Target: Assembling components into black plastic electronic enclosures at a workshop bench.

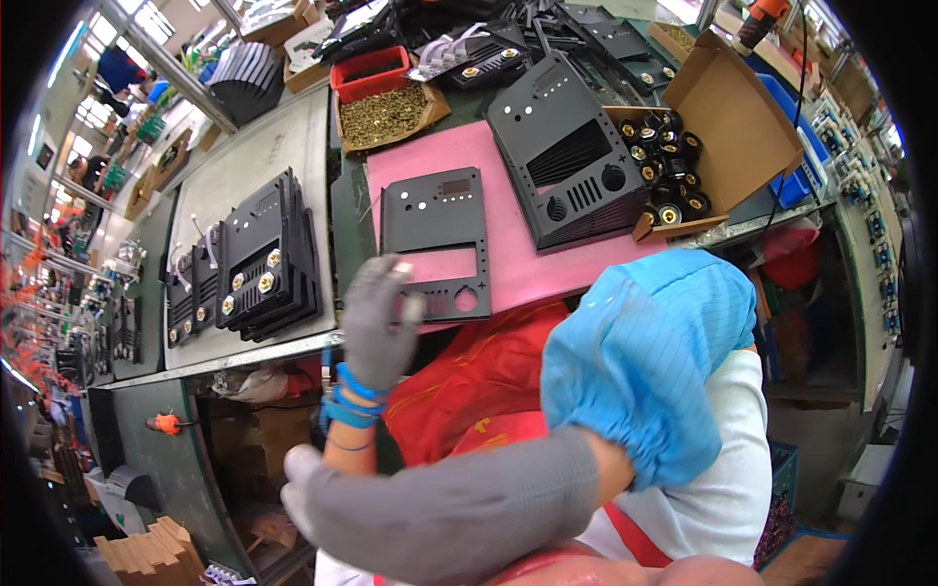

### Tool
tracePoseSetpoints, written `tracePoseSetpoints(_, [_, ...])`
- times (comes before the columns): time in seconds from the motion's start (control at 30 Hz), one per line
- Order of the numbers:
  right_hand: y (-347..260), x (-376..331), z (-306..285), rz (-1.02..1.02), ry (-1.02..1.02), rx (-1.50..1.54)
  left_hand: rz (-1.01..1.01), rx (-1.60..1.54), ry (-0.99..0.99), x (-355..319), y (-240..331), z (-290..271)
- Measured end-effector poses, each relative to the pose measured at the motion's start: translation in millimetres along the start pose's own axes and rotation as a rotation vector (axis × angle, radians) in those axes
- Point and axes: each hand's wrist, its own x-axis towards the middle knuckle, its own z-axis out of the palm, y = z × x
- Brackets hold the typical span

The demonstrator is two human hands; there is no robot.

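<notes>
A flat dark grey panel (436,211) lies on the pink mat (528,275), with a rectangular opening, slots and a round hole. My left hand (376,317), in a grey glove with blue bands at the wrist, is over the panel's lower left corner. Its fingers look extended and apart from the thumb; whether they touch the panel is unclear. My right arm, in a blue sleeve cover and grey glove, crosses in front of my left forearm. My right hand (311,496) is low at the left, its fingers blurred and mostly hidden.
A stack of similar panels (572,146) leans at the right of the mat, beside a cardboard box (728,127) of black round parts. Left stand stacked panels with brass-coloured fittings (269,259). Behind are a red bin (369,70) and a tray of small brass pieces (386,117).
</notes>
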Motion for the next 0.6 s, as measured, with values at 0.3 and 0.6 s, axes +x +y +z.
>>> tracePoseSetpoints(0.3, [155, -23, 74, -0.098, 0.217, 0.703, 0.049, -0.046, -0.068, -25, 17, 48])
tracePoseSetpoints(0.6, [280, -11, 139, 0.464, 0.218, 0.067, -0.092, -0.207, -0.133, -5, 25, 41])
